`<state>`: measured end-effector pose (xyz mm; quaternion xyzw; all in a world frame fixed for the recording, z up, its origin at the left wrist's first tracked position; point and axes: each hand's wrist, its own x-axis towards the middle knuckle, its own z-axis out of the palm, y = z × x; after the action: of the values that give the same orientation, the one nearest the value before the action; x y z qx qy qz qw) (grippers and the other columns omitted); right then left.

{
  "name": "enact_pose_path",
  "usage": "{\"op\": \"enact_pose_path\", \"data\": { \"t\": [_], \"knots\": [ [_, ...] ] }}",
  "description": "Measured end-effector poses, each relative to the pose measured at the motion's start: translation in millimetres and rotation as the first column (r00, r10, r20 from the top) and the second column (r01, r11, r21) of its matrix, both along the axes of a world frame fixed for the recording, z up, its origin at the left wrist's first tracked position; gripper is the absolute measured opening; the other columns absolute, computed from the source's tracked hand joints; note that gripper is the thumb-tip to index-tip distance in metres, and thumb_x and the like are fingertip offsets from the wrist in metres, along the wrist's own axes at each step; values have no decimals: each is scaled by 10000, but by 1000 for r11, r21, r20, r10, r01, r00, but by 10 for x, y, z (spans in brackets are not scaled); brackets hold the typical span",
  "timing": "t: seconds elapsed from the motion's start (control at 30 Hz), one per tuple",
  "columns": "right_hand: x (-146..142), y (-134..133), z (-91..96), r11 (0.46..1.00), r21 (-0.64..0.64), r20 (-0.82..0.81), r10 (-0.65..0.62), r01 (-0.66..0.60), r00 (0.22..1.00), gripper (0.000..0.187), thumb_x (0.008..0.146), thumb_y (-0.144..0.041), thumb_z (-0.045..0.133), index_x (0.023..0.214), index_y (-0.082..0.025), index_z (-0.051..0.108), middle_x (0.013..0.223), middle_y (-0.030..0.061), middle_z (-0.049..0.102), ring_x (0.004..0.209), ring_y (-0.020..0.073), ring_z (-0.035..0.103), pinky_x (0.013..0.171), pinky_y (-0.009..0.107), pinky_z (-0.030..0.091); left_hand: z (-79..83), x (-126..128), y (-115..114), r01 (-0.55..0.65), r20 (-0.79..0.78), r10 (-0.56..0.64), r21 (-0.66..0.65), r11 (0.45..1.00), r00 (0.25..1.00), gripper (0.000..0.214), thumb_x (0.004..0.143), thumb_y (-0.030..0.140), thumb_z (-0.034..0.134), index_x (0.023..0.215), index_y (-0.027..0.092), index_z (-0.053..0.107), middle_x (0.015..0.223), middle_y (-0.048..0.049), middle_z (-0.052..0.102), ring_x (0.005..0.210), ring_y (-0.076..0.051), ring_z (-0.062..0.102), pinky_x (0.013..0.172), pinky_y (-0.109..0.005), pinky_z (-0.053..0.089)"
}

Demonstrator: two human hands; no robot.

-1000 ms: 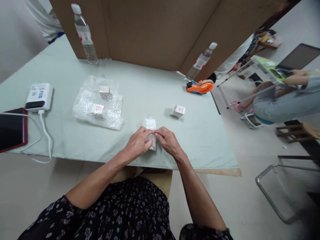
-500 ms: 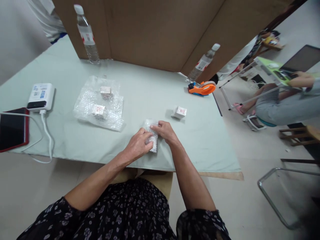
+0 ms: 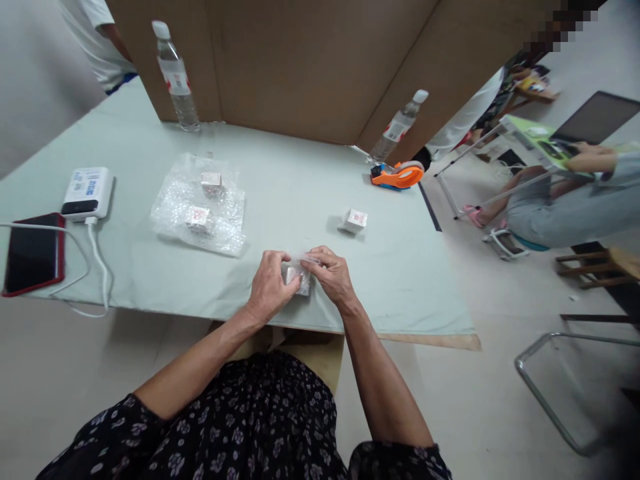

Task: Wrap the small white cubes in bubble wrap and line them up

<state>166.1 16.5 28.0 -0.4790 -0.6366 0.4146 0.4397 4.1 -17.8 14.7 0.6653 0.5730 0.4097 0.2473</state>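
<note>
Near the table's front edge, a small box in bubble wrap (image 3: 299,283) sits between my hands. My left hand (image 3: 271,285) closes on its left side, with the thumb pressed along the near face. The fingers of my right hand (image 3: 327,272) pinch the wrap's upper edge at the far right of the box. Ahead and to the right stands another small white box (image 3: 355,221) with a red mark. Off to the left, two more small boxes, a far one (image 3: 211,181) and a nearer one (image 3: 199,219), rest on a sheet of bubble wrap (image 3: 230,232).
An orange tape dispenser (image 3: 400,176) lies by the right water bottle (image 3: 397,127). Another water bottle (image 3: 177,83) stands before the cardboard panel (image 3: 290,67). At left are a white power bank (image 3: 89,192), its cable and a phone (image 3: 34,253). A seated person (image 3: 570,200) uses a laptop at right.
The wrap lay longer over the table before; now its far part is lifted and folded back toward the box. My right fingers have shifted onto that edge, and my left hand has opened its grip slightly.
</note>
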Motion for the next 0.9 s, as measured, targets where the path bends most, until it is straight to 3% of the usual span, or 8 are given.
{"op": "enact_pose_path", "data": {
  "t": [0.07, 0.17, 0.33, 0.43, 0.53, 0.67, 0.73, 0.9],
  "knots": [
    [27, -31, -29, 1000, 5, 8, 27, -27, 1000, 186, 790, -428, 748, 806, -246, 779, 842, 21, 611, 799, 164, 571, 692, 294, 452, -23, -6, 11, -37, 6, 37, 35, 999, 999, 422, 734, 206, 684, 1119, 162, 518, 1090, -105, 543, 1087, -261, 541, 963, -431, 491],
    [81, -75, -64, 997, 31, 62, 70, -72, 996, 190, 829, -422, 709, 880, -257, 790, 872, 24, 614, 844, 167, 586, 768, 310, 476, -27, -49, 73, 25, 2, -26, 43, 999, 1000, 522, 724, 203, 700, 1211, 176, 515, 1217, -124, 516, 1205, -282, 491, 1046, -461, 438],
    [185, -240, -60, 976, 141, 289, 122, -168, 950, 319, 882, -406, 639, 1165, -283, 720, 1048, 57, 606, 1013, 217, 587, 929, 400, 480, 16, -134, 153, 183, 34, -181, -83, 980, 983, 241, 728, 116, 635, 953, 200, 619, 1274, -110, 509, 1276, -273, 483, 1099, -458, 391],
    [186, -357, -91, 955, 219, 490, 71, -201, 869, 531, 806, -395, 725, 1313, -276, 621, 1172, 99, 584, 1098, 275, 551, 980, 472, 457, 32, -145, 162, 227, 62, -222, -90, 970, 973, 237, 713, 74, 593, 908, 208, 613, 1227, -90, 568, 1249, -251, 514, 1092, -444, 400],
    [137, -390, -160, 937, 300, 597, -41, -176, 801, 555, 782, -329, 729, 1316, -242, 607, 1172, 126, 585, 1077, 296, 547, 955, 484, 462, 34, -127, 186, 243, 87, -236, -89, 966, 968, 233, 712, 72, 560, 897, 205, 608, 1187, -81, 622, 1211, -242, 544, 1086, -437, 405],
    [106, -280, -196, 928, 337, 543, -52, -161, 838, 481, 792, -311, 700, 1260, -221, 634, 1122, 118, 592, 1047, 277, 562, 946, 454, 474, 61, -146, 279, 238, 126, -220, -153, 959, 967, 200, 740, 136, 560, 920, 189, 629, 1203, -92, 650, 1193, -252, 564, 1094, -440, 397],
    [127, -198, -173, 944, 296, 475, -12, -147, 880, 450, 793, -339, 708, 1224, -220, 655, 1104, 108, 605, 1032, 262, 579, 936, 431, 480, 97, -207, 328, 291, 197, -249, -224, 930, 948, 216, 777, 220, 576, 978, 178, 644, 1268, -108, 636, 1217, -265, 560, 1092, -441, 401],
    [182, -45, -75, 988, 2, 283, 150, -157, 947, 330, 779, -445, 726, 991, -192, 731, 899, 51, 641, 800, 188, 598, 739, 321, 489, 175, -403, 346, 566, 419, -416, -347, 748, 807, 499, 750, 325, 673, 1214, 157, 603, 1366, -129, 590, 1253, -283, 548, 1088, -440, 401]
  ]
}}
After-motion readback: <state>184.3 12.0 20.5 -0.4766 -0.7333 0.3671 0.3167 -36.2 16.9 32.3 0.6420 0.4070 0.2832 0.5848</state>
